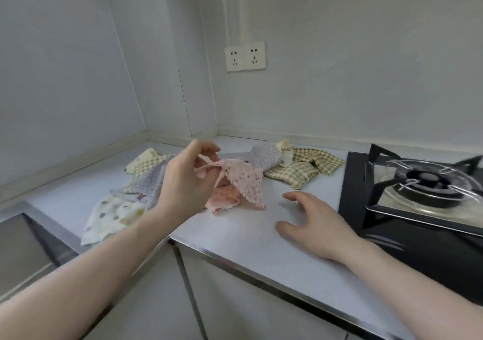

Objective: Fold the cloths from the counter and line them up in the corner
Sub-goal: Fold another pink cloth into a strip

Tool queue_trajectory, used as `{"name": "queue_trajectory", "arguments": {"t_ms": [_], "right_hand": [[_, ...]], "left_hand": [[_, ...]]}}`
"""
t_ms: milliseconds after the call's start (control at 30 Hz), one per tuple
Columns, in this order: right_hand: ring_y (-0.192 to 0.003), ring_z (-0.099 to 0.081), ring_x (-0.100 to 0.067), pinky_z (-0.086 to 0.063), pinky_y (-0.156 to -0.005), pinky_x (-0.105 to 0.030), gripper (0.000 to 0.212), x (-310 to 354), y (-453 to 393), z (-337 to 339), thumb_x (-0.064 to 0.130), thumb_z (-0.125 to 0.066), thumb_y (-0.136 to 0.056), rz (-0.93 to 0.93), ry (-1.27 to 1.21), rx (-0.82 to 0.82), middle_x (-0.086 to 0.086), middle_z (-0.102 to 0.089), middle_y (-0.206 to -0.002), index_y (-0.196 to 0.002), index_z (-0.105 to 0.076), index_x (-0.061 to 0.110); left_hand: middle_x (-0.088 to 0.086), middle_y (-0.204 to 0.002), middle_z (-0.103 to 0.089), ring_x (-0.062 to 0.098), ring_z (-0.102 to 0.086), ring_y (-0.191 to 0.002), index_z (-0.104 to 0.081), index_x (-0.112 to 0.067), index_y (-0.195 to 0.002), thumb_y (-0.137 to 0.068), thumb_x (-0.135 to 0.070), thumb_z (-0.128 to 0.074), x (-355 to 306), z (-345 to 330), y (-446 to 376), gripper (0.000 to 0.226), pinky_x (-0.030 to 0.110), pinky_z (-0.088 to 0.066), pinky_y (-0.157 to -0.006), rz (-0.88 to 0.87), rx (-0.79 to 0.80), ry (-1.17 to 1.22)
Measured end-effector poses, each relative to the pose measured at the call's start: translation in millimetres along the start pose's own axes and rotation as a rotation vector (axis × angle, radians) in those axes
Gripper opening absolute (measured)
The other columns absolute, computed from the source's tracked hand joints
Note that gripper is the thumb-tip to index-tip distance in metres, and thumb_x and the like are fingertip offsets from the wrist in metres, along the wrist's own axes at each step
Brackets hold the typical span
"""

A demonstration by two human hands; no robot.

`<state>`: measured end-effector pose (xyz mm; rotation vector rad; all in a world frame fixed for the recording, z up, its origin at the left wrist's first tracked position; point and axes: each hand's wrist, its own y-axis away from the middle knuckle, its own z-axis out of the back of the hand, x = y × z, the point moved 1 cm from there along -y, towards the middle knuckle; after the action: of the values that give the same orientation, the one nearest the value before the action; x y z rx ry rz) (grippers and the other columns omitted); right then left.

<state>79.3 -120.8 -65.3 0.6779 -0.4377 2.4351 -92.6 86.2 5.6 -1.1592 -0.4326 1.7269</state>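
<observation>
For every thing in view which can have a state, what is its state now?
Left hand: pinches the pink cloth.
Right hand: open, above the counter.
Pink cloth: partly lifted, unfolded.
Checked cloth: crumpled.
Spotted cream cloth: lying loose.
Gas burner: no flame.

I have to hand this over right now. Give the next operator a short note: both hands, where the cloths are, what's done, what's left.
Left hand: pinches the pink cloth, partly lifted, its lower end on the counter.
Right hand: open, holds nothing, low over the counter.
Other cloths: unfolded pile left, beside the sink; crumpled pile near the stove.
Done: no folded cloth visible; the corner holds none.
Left: fold every cloth, line them up there.
</observation>
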Motion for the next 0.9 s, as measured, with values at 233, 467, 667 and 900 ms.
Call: {"name": "queue_trajectory", "arguments": {"t_ms": [233, 467, 667, 900], "right_hand": [[-0.129, -0.047, 0.002, -0.04, -0.103, -0.025, 0.084, 57.9, 71.8, 34.3, 0.071, -0.077, -0.072, -0.011, -0.234, -0.13, 0.026, -0.048, -0.142, -0.143, -0.047, 0.039], [-0.11, -0.06, 0.01, -0.048, -0.085, -0.017, 0.082, 116.8, 126.6, 74.2, 0.083, -0.077, -0.056, 0.012, -0.402, -0.051, 0.027, -0.065, -0.122, -0.127, -0.056, 0.048], [-0.104, -0.069, 0.005, -0.054, -0.099, -0.029, 0.073, 134.4, 156.6, 85.3, 0.082, -0.073, -0.065, -0.038, -0.522, -0.005, 0.029, -0.071, -0.116, -0.125, -0.062, 0.044], [-0.083, -0.074, 0.0, -0.059, -0.074, -0.027, 0.039, 121.8, 164.8, 102.2, 0.046, -0.081, -0.079, -0.137, -0.487, -0.194, 0.019, -0.071, -0.108, -0.112, -0.063, 0.035]], "left_hand": [[-0.018, -0.085, -0.073, -0.012, -0.06, -0.078, -0.078, -0.032, -0.083, -0.083, -0.022, -0.076, -108.4, 56.3, -39.6, 0.009, 0.012, -0.047, -0.075, -0.062, 0.137, -0.009], [-0.01, -0.084, -0.075, 0.01, -0.067, -0.085, -0.08, -0.028, -0.079, -0.08, -0.033, -0.076, -184.9, 85.3, -47.3, 0.007, 0.024, -0.055, -0.073, 0.004, 0.351, 0.002], [0.0, -0.072, -0.073, 0.014, -0.066, -0.062, -0.079, -0.014, -0.079, -0.075, -0.032, -0.082, -219.4, 82.9, -35.4, 0.019, 0.025, -0.055, -0.056, 0.095, 0.503, 0.106], [0.001, -0.062, -0.059, 0.019, -0.053, -0.058, -0.075, -0.005, -0.073, -0.077, -0.037, -0.085, -226.9, 71.1, -27.0, 0.034, 0.026, -0.044, -0.051, 0.127, 0.583, 0.118]]}}
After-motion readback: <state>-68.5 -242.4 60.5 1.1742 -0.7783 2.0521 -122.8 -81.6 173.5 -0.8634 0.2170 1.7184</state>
